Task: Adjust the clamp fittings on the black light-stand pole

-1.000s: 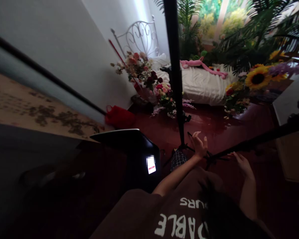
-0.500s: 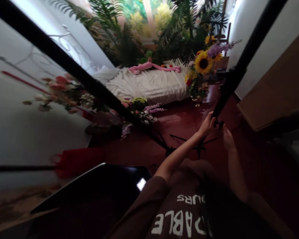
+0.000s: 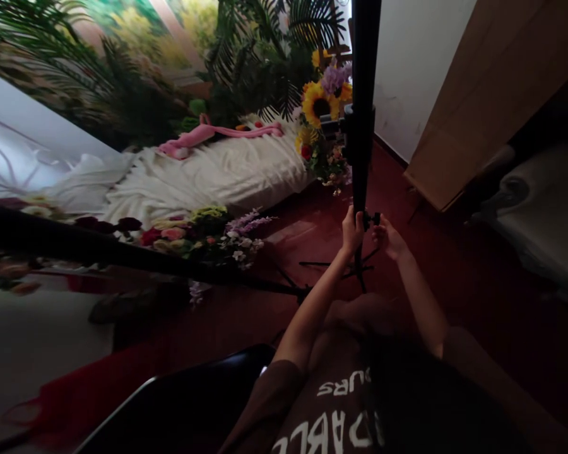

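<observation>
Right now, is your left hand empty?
No, your left hand is wrapped around the black stand pole.

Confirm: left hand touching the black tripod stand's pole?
Touching. The head view shows the left hand closed around the black tripod stand's pole, its fingers wrapping the pole with no gap visible.

Black stand pole (image 3: 362,94), brown T-shirt (image 3: 303,403) with white lettering (image 3: 343,435), dark red floor (image 3: 435,271), pink plush toy (image 3: 203,133)

Dim fgnd, brighter bkgd; edges warped, L hand (image 3: 353,231) sharp.
</observation>
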`<state>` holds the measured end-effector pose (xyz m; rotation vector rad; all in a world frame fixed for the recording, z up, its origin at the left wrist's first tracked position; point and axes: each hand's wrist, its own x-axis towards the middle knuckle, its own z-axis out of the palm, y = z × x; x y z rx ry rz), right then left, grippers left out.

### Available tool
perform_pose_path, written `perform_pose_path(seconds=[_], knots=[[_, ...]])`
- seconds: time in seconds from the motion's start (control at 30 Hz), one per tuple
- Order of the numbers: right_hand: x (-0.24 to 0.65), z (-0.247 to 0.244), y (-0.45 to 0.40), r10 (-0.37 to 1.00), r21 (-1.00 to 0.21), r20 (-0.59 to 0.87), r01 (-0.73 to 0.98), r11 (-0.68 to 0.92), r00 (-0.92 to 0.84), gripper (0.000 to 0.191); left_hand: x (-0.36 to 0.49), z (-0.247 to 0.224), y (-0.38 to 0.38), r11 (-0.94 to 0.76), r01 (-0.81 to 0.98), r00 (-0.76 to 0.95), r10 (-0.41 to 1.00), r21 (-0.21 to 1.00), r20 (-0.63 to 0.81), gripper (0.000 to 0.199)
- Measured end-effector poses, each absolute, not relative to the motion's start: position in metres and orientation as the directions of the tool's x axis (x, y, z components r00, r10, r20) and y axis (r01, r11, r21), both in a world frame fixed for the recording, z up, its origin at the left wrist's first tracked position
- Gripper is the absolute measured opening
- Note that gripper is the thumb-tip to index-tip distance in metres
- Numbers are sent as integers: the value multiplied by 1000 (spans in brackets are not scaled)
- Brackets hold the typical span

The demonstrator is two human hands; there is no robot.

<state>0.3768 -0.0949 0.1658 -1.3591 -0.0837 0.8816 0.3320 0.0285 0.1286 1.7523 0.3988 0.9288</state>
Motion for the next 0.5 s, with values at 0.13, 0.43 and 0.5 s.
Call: perform_pose_path(seconds=[0.13, 0.43, 0.5], knots=[[387, 166, -89, 573, -838, -483, -539, -83, 662, 51, 335, 123, 29, -416, -147, 614, 673, 897, 412, 58], [395, 182, -92, 671, -781, -557, -582, -225, 488, 68, 340, 112, 35, -505, -78, 584, 675, 860, 450, 55], [399, 184, -97, 719, -833, -496, -502, -234, 486, 71, 340, 112, 35, -520, -67, 583, 672, 852, 456, 56]])
